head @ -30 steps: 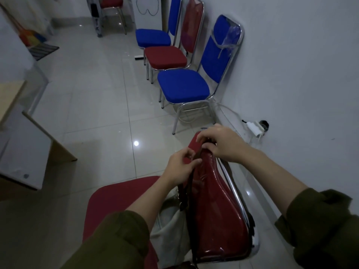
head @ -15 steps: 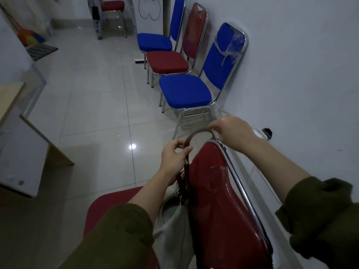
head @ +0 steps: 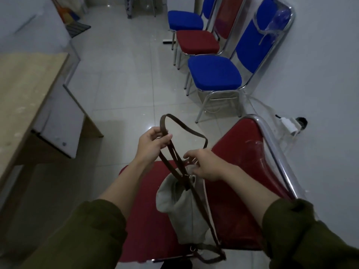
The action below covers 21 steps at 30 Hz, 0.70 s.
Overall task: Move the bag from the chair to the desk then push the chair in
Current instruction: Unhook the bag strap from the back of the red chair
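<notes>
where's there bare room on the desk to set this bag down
The whole visible wooden desk top at the left looks bare, from its right edge beside the white panel back to the wall. The red chair seat is crowded: the bag sits there, its strap in the left hand, the right hand at its top.

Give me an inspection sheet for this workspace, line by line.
Surface: desk at left, its visible top bare.
Job's things: grey bag on the red chair; brown strap lifted clear of the backrest.
Clutter: nothing seen.
Hands: left hand grips the strap; right hand at the bag's mouth, grip unclear.
Cables: white cord running to a wall plug.
Surroundings: tiled floor, row of blue and red chairs along the wall.
</notes>
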Each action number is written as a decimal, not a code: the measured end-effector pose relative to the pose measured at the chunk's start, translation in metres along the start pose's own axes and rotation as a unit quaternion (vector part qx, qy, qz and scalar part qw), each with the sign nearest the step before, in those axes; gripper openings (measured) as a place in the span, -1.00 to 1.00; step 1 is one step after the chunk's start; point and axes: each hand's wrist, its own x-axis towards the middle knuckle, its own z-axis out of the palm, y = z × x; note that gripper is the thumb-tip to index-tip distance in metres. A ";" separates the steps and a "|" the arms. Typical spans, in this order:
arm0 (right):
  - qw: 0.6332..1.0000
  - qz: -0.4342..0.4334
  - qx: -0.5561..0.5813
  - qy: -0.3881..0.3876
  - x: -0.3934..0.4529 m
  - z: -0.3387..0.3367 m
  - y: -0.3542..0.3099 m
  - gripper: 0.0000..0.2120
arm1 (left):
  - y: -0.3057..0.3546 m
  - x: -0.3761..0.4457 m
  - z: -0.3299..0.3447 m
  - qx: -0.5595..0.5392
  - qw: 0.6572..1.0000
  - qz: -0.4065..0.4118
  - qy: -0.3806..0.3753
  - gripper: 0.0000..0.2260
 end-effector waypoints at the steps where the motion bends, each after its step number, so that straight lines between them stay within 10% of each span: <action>1: 1.000 0.007 0.027 -0.006 -0.001 0.014 0.000 -0.54 | -0.001 -0.007 -0.006 -0.018 1.000 -0.005 -0.001 -0.91; 5: 0.995 0.025 0.091 0.025 -0.009 0.068 0.006 -0.50 | -0.006 -0.038 -0.025 -0.046 0.997 -0.015 -0.065 -0.93; 12: 0.923 0.074 0.227 0.303 -0.043 0.121 0.011 -0.70 | -0.025 -0.073 -0.028 0.034 0.988 -0.029 -0.150 -0.61; 21: 0.845 0.160 0.384 0.334 -0.065 0.148 0.028 -0.83 | -0.070 -0.114 -0.029 0.128 0.984 -0.031 -0.123 -0.64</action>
